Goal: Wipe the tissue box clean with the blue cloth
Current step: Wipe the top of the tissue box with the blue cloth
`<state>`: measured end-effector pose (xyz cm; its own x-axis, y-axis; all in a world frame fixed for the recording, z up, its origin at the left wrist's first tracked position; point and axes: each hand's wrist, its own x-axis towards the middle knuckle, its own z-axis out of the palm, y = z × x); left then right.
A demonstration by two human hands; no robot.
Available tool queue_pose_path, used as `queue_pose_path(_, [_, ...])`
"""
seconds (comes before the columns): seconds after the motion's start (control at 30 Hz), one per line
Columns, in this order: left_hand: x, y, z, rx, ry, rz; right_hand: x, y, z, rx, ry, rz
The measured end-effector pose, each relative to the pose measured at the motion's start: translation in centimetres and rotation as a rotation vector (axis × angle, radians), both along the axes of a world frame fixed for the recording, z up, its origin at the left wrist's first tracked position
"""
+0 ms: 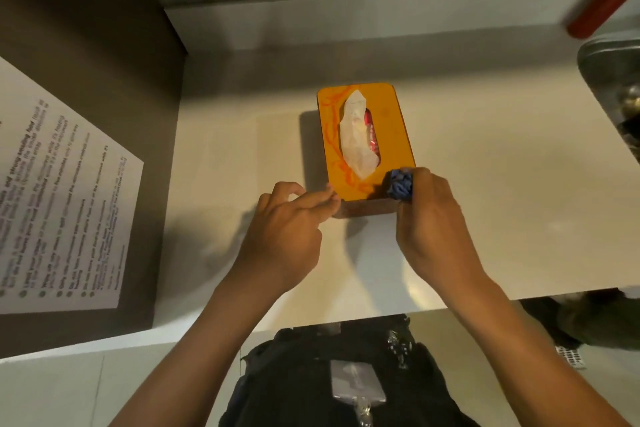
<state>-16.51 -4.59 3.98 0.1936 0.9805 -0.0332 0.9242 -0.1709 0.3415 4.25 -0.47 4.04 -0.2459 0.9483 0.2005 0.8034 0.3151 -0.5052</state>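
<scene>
An orange-topped tissue box (391, 128) with dark wooden sides stands on the white counter, a white tissue (355, 135) sticking out of its slot. My right hand (429, 218) grips a bunched blue cloth (401, 184) and presses it on the box's near right corner. My left hand (291, 218) rests at the box's near left corner, fingertips touching its edge, fingers loosely curled and holding nothing.
A grey wall panel with a printed notice sheet (62, 201) stands to the left. A metal sink (613, 94) lies at the far right, a red object (606, 0) above it. The counter's (242, 156) front edge runs just below my forearms.
</scene>
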Motion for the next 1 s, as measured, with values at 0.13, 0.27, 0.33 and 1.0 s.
queue_pose_path(0.13, [-0.1,-0.1,-0.1,-0.009,-0.002,-0.002,-2.8,-0.8,-0.5,0.003,0.006,0.007])
queue_pose_path(0.27, [-0.1,0.0,-0.1,0.012,0.025,-0.023,-1.9,-1.8,-0.8,0.008,-0.022,0.047])
queue_pose_path(0.33, [-0.3,-0.1,-0.2,0.015,0.021,-0.028,-1.5,-1.8,-0.4,-0.003,-0.021,0.004])
queue_pose_path(1.0, [-0.7,0.0,-1.2,-0.021,-0.023,-0.004,-0.9,0.1,0.3,0.042,0.006,-0.110])
